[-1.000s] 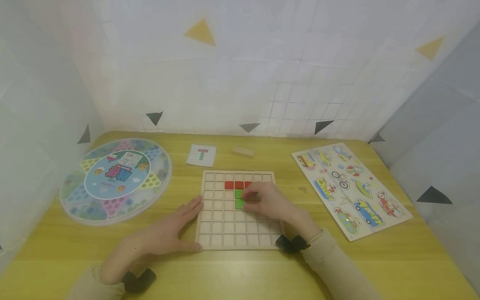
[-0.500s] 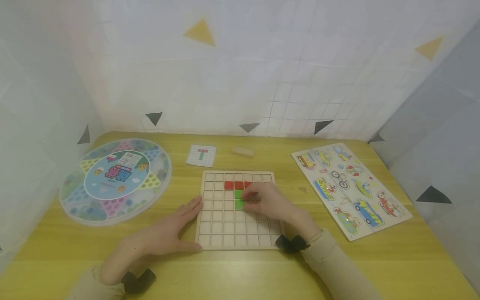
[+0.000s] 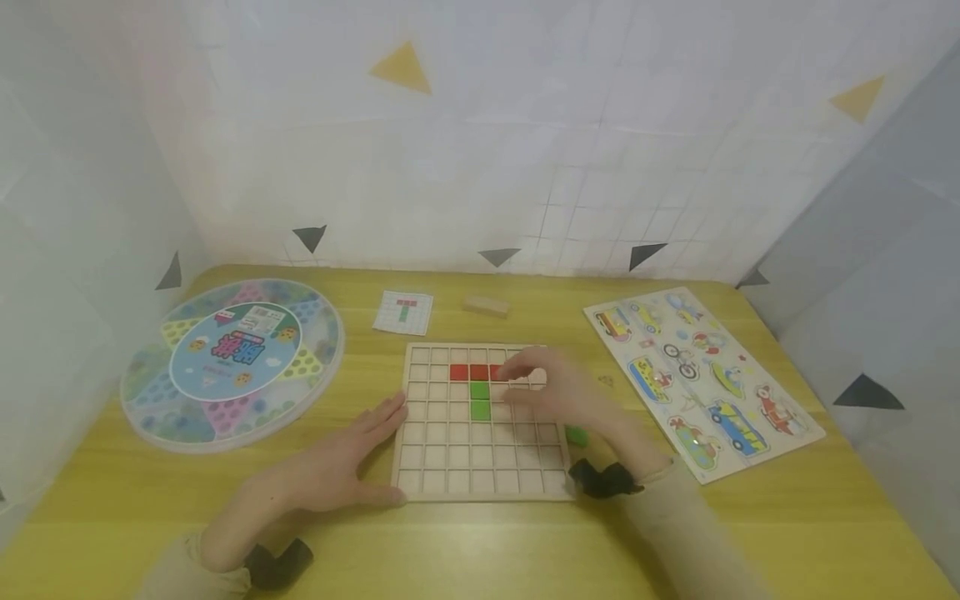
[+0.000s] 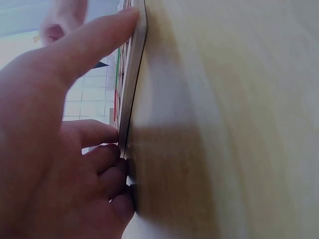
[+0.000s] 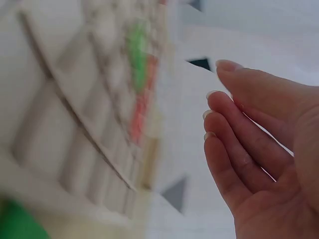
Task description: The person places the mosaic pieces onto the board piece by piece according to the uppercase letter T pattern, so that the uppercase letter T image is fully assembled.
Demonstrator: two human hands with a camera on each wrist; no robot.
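Note:
A wooden grid board [image 3: 435, 482] lies on the table before me. In its squares sit a row of red tiles [image 3: 468, 372] and, below the middle one, a column of green tiles [image 3: 480, 401], forming a T. My left hand [image 3: 330, 467] rests on the board's left side, thumb at the near corner and fingertips against the edge [image 4: 130, 89]. Above the board's right part hovers my right hand [image 3: 562, 387], fingers loosely bent, with nothing between them in the right wrist view. Another green piece [image 3: 577, 436] lies just off the board's right edge, near that wrist.
A card [image 3: 403, 312] with a red-and-green T stands behind the board, beside a small wooden block [image 3: 486, 306]. To the left lies a round Chinese-checkers-style box [image 3: 232, 362]; to the right, a vehicle picture puzzle [image 3: 701, 379]. Walls border the table.
My right hand has drawn back from the green tiles, up and to the right, its fingers parting. The loose green piece beside the board has come into sight. The left hand stays put.

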